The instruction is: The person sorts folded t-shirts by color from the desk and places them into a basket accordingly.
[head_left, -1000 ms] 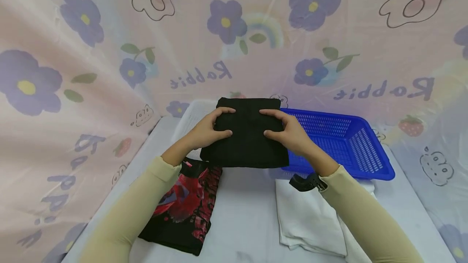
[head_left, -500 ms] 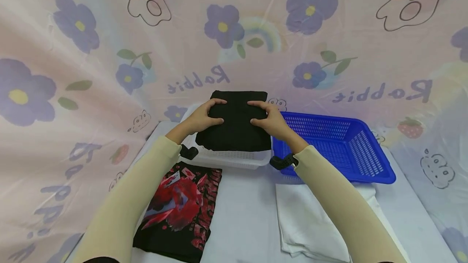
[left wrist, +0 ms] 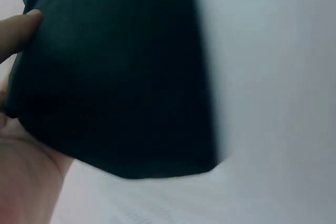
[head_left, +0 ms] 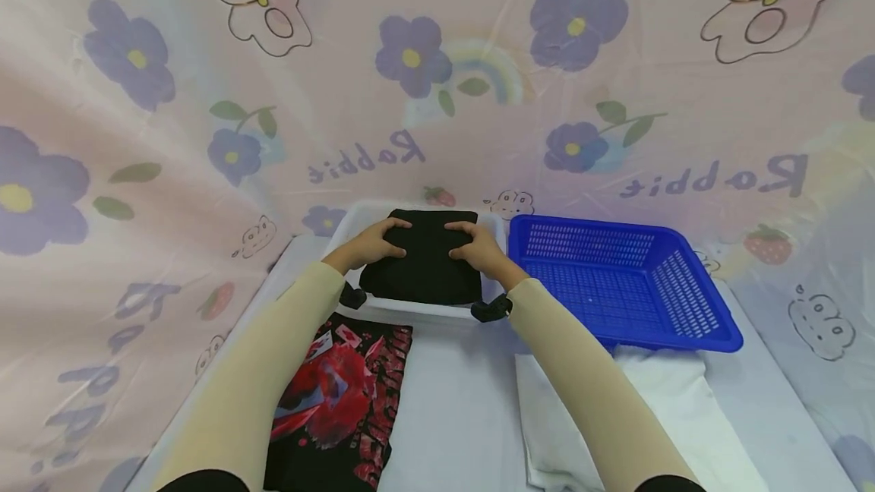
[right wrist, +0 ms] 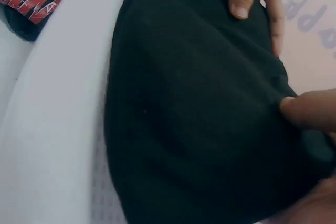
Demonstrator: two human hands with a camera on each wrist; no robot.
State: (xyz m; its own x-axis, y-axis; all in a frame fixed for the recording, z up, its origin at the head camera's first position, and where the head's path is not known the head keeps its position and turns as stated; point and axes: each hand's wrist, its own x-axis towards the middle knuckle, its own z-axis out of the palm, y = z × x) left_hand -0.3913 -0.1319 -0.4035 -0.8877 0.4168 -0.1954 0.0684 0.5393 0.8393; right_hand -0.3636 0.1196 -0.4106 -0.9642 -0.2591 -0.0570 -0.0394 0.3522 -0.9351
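Black cloth (head_left: 429,260) in both hands (head_left: 368,245) (head_left: 481,250) leaves slim gaps inside the basket's rim (head_left: 410,310).

One white basket (head_left: 420,312) and one blue basket (head_left: 683,294) make two along the far edge of the worktop (head_left: 461,408). One left hand (head_left: 369,245) and one right hand (head_left: 482,250) grip one black cloth (head_left: 427,260). Toward the near edge lie one printed cloth (head_left: 342,393) and white cloth (head_left: 673,393) — the latter's pieces uncountable.
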